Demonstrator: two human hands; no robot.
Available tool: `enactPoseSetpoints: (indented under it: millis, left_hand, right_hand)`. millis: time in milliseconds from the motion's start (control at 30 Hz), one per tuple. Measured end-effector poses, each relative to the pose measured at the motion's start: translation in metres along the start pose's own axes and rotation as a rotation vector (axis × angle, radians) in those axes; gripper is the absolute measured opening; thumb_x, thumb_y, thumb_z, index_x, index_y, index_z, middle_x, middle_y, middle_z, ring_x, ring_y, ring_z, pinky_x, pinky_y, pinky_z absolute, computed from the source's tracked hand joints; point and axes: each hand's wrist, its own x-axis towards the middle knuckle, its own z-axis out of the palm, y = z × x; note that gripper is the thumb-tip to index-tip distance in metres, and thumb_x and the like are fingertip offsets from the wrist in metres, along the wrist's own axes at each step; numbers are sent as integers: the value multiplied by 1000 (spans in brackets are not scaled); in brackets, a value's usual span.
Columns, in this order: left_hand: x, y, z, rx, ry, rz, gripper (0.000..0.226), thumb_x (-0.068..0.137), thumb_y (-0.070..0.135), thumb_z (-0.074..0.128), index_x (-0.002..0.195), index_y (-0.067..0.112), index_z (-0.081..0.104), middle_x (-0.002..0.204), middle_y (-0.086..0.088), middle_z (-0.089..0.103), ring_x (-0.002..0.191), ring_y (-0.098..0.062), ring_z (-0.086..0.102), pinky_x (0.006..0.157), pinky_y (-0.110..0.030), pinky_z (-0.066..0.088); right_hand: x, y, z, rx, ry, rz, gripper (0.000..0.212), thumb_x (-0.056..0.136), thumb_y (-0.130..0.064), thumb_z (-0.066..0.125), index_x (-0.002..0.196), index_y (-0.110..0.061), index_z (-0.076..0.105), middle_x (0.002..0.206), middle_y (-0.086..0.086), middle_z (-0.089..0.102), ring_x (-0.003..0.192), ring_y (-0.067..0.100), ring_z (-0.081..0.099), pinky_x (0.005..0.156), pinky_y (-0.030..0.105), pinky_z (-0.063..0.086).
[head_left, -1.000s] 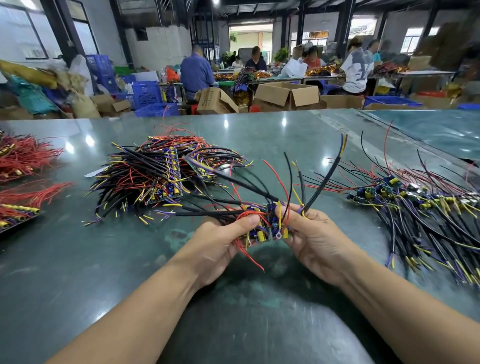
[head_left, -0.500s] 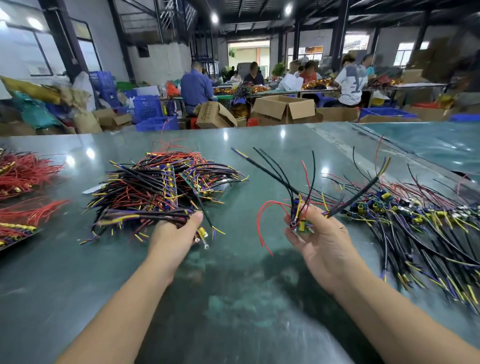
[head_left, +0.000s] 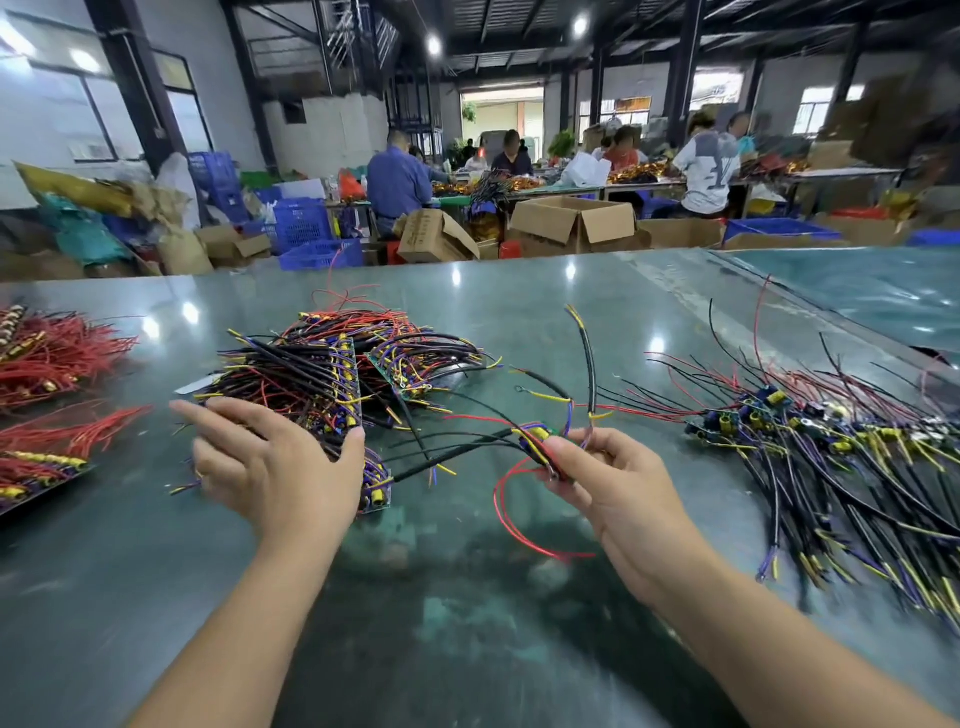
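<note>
At centre frame, the right hand (head_left: 613, 488) pinches a small wired board (head_left: 540, 441) while the left hand (head_left: 275, 462), fingers spread, touches the middle wire pile (head_left: 322, 374) on the surface (head_left: 467, 623).

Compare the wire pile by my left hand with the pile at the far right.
The middle pile is compact, its boards stacked in rows; the right pile sprawls loosely, wires fanning toward the near edge. The left hand touches the middle pile; no hand touches the right pile. The right hand pinches one board between them. Both mix black, red, yellow and purple wires.
</note>
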Motion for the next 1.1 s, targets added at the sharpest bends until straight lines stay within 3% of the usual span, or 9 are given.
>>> enactPoseSetpoints:
  millis: [100,200,300,367,500,700,900,1000,1100]
  left_hand:
    - [-2,3,-2,-40,133,145,99,75,35,75,143,-9,18,153,-33,6,133,-49,19,104,-60,20]
    - [-1,6,-5,-369,136,492,51,85,19,65,132,6,50,132,-13,52,119,-30,41,103,-39,28]
    - [-14,16,-12,-985,-564,326,23,91,4,59,106,19,65,90,3,73,87,-12,64,80,-23,49]
    - [-25,18,-12,-1073,-946,205,20,87,15,61,105,19,66,92,-2,75,80,-12,66,68,-19,52]
    - [-38,21,-6,-1206,-1284,33,30,81,29,62,105,14,71,105,-15,71,85,-21,67,71,-23,56]
    - [-57,30,-2,-1222,-1346,-22,35,83,41,56,94,15,75,105,-11,72,91,-19,69,75,-27,56]
    - [-59,27,2,-1244,-1191,47,20,81,24,70,95,10,72,103,-17,70,94,-25,64,94,-43,48]
    - [-61,27,1,-1209,-1133,113,22,78,23,68,93,8,73,98,-13,73,89,-19,66,88,-32,50]
    - [-59,27,-1,-1205,-1098,180,14,80,22,72,88,11,73,90,-6,74,82,-11,65,76,-20,50]
  right_hand:
    - [0,-4,-1,150,-3,-4,32,60,-18,74,86,-6,60,84,11,73,72,14,68,67,22,58]
    - [1,-9,-4,315,-42,35,21,67,-13,69,85,-9,59,84,9,73,70,12,69,61,19,55]
    - [4,-20,-11,422,-100,106,20,70,-9,64,89,-10,59,81,6,72,71,11,70,65,18,56]
    - [7,-30,-18,416,-133,149,17,71,-10,65,88,-8,63,83,8,72,69,11,69,67,18,57]
    - [5,-36,-25,141,-236,199,27,70,-14,68,95,-3,66,89,13,72,66,13,68,60,18,56]
    - [-7,-11,-5,-380,-236,3,23,68,-11,78,79,-7,58,69,7,63,61,16,58,60,23,49]
    - [-10,-8,-3,-289,-269,28,29,60,-24,77,83,-12,64,75,2,67,70,12,63,62,19,51]
    - [-9,-7,-4,-320,-249,59,31,60,-23,78,87,-14,66,78,3,71,71,9,65,59,18,49]
    - [-9,-8,-5,-269,-284,72,24,52,-29,79,71,-16,72,74,2,72,69,8,65,59,17,50]
